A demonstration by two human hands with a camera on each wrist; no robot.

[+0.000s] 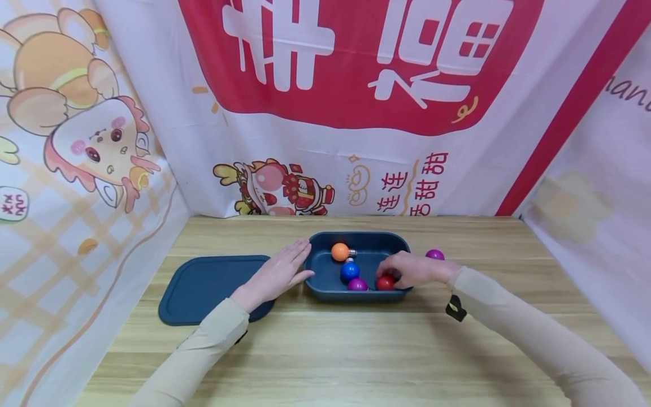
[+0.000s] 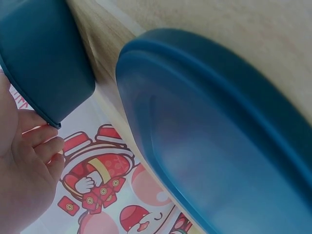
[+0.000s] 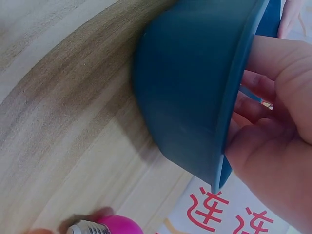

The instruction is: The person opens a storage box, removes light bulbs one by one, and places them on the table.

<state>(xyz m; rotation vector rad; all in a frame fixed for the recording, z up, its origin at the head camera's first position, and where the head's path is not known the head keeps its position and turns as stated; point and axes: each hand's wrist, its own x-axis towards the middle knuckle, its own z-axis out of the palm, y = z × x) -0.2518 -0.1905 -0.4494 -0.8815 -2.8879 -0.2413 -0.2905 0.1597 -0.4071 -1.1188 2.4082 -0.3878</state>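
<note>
A dark blue rectangular box [image 1: 325,290] stands on the table with several toy light bulbs in it. My right hand [image 1: 414,268] reaches over its right rim, fingers curled down round a red light bulb [image 1: 385,283] near the front right corner. From the right wrist view, the box wall hides that bulb and the fingertips. My left hand [image 1: 278,272] lies against the left end of the box, fingers extended and touching the rim. Inside, an orange bulb [image 1: 339,252], a blue bulb [image 1: 350,271] and a purple bulb [image 1: 357,284] lie left of the red one.
The flat dark blue lid [image 1: 208,285] lies left of the box, partly under my left forearm. Another purple bulb [image 1: 434,254] rests on the wooden table [image 1: 351,350], right of the box behind my right wrist. Printed cloth [image 1: 325,147] hangs along the back and sides.
</note>
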